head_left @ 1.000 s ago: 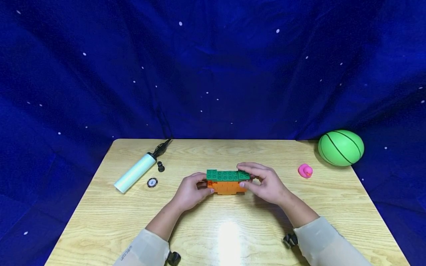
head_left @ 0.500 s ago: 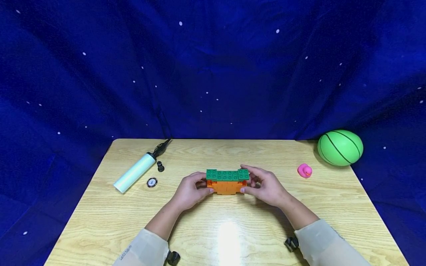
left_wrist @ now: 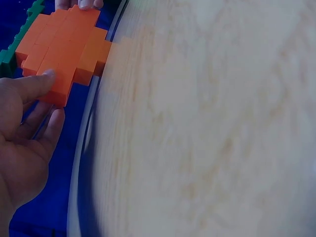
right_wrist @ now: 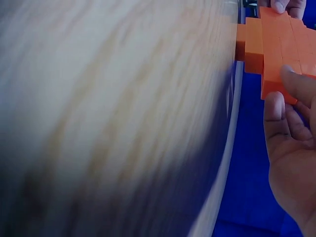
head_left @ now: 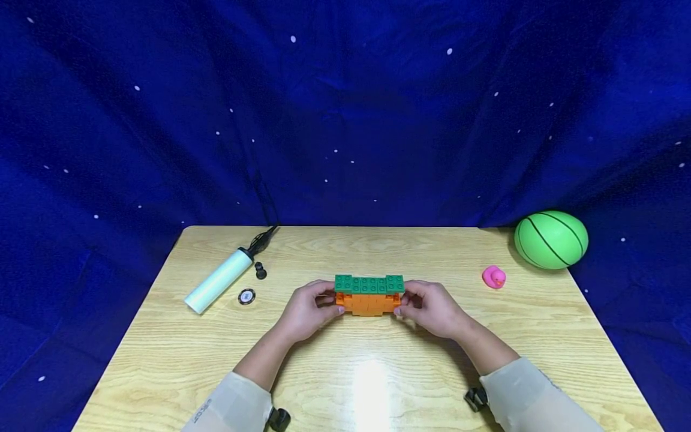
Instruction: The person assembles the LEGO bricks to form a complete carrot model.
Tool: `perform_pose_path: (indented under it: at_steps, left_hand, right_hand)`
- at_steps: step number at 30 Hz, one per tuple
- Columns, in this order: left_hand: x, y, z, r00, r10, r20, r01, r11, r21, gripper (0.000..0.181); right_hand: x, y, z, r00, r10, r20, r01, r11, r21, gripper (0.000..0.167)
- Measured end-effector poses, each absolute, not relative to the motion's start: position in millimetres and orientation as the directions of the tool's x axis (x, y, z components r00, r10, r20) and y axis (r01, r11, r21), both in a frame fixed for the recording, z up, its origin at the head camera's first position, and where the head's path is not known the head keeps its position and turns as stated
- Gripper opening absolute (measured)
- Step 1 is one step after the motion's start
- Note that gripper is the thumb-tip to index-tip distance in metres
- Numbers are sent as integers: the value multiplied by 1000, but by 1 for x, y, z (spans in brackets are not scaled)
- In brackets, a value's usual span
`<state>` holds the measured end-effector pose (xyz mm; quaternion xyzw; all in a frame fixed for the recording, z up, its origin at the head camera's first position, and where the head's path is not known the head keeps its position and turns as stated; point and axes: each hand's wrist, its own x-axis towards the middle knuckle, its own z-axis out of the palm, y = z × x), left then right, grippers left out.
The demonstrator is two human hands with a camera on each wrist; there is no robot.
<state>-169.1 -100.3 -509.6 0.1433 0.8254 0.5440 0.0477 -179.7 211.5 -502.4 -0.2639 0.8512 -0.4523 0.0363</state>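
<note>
An orange toy-brick build [head_left: 368, 305] with a row of green studded bricks [head_left: 369, 284] along its top stands upright at mid-table. My left hand [head_left: 308, 312] grips its left end, thumb on the near face and fingers behind. At the opposite end, my right hand [head_left: 434, 309] holds it the same way. The left wrist view shows the orange face [left_wrist: 61, 42] stepping narrower towards the bottom, with the thumb pressed on it. In the right wrist view the orange bricks [right_wrist: 281, 44] sit between thumb and fingers; most of the green top is out of that view.
On the left lie a pale hand pump [head_left: 221, 279] with a black nozzle, a black chess pawn [head_left: 261, 270] and a poker chip [head_left: 246, 296]. To the right are a pink rubber duck [head_left: 494, 277] and a green ball [head_left: 551, 240]. A blue curtain [head_left: 345, 120] hangs behind the table.
My right hand has drawn its fingers down from the green top to the build's right end and shifted slightly right. The left hand and the build stay almost in place.
</note>
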Motion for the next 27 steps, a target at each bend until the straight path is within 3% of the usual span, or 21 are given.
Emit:
perform_pose_path:
  at_steps: [8, 13, 27]
  left_hand:
    - [-170, -100, -510, -954, 287, 89, 193, 356, 914, 41]
    - [-170, -99, -511, -957, 277, 86, 178, 327, 928, 40]
    - [-170, -94, -513, -972, 230, 48, 125, 336, 934, 40]
  right_hand:
    - [-180, 211, -500, -876, -467, 122, -360, 464, -809, 10]
    - [-180, 210, -499, -898, -434, 67, -292, 474, -831, 41]
    - [-181, 205, -496, -928, -372, -13, -180, 480, -858, 48]
